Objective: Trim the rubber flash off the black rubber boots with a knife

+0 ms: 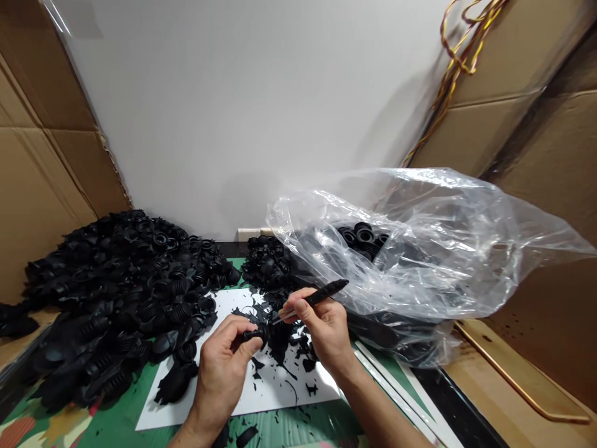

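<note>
My left hand [224, 361] pinches a small black rubber part [257, 334] between thumb and fingers, above a white sheet [261, 392]. Close on its right, my right hand [324, 323] is wrapped round a black pen-like tool [329, 290], whose tip points down and left toward the rubber part. Whether the tip touches the part I cannot tell. Torn black scraps [280, 348] lie scattered over the sheet under both hands. To the left rises a big heap of black ribbed rubber parts [140, 274], some reaching onto the sheet's edge.
A clear plastic bag [443, 249] with black ring-shaped parts [364, 235] inside stands at the right. Beyond it lies a gold phone-shaped plate [522, 370]. Cardboard walls [56, 143] flank the green work surface [298, 432]. Twisted yellow-brown wires [448, 87] hang at upper right.
</note>
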Available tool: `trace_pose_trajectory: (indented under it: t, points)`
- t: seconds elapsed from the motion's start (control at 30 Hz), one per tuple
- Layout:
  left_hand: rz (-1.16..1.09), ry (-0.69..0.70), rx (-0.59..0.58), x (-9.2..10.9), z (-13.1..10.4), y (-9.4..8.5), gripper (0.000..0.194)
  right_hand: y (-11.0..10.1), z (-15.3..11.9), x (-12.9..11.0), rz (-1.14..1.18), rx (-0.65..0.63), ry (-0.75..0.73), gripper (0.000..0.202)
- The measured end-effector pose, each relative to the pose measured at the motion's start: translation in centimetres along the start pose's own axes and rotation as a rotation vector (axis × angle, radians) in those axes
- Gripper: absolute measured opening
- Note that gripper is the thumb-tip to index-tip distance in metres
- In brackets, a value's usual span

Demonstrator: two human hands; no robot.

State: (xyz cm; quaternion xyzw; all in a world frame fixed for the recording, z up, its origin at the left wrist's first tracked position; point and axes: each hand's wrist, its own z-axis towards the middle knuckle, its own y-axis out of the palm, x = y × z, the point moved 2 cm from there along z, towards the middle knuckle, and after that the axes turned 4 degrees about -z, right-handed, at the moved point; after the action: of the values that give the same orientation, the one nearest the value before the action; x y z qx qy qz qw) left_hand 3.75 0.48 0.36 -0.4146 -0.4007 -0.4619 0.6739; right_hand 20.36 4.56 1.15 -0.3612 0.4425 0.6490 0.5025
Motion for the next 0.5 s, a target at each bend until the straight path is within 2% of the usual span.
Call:
trace_pose_trajectory:
  t: [0.13, 0.23, 0.5]
  points:
    - [0.015, -0.009, -0.016, -0.1, -0.1, 0.0, 0.003, 0.5, -0.4, -0.4, 0.101, -0.083, -0.007, 0.025]
    - [0.026, -0.007, -0.024, 0.0, -0.1, 0.0, 0.004, 0.9, -0.7, -0.4, 0.087, -0.147, -0.031, 0.021]
    - [0.037, 0.012, -0.023, 0.2, 0.0, 0.1, 0.005, 1.1, -0.9, 0.0, -0.001, -0.165, -0.09, 0.021]
